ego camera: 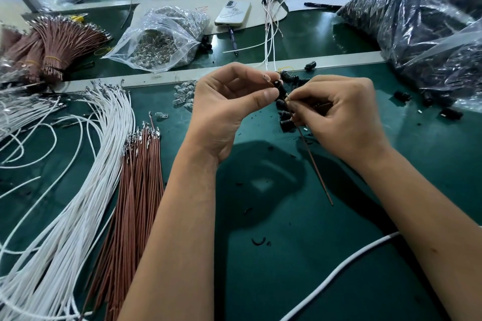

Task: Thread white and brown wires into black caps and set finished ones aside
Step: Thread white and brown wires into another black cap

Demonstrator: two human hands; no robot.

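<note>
Pinching one black cap (281, 89) in my left hand (229, 109), my right hand (339, 114) feeds a brown wire (314, 161) in. Few finished pieces (271, 15) lie far; loose wires (104, 164) crowd the bench (339, 255) left.

Bright, even light falls from above and slightly behind the person, throwing a soft dark shadow (260, 172) onto the green table (313, 255) just below and between the hands. Glare whitens the clear plastic bags (161, 39) beyond the left hand (229, 109) and the dark bag (417, 21) past the right hand (339, 117). Straight edges bow toward the frame borders, a wide-angle effect. The fingertips look slightly soft, perhaps from motion; far-off things above the hands are hazier still.
</note>
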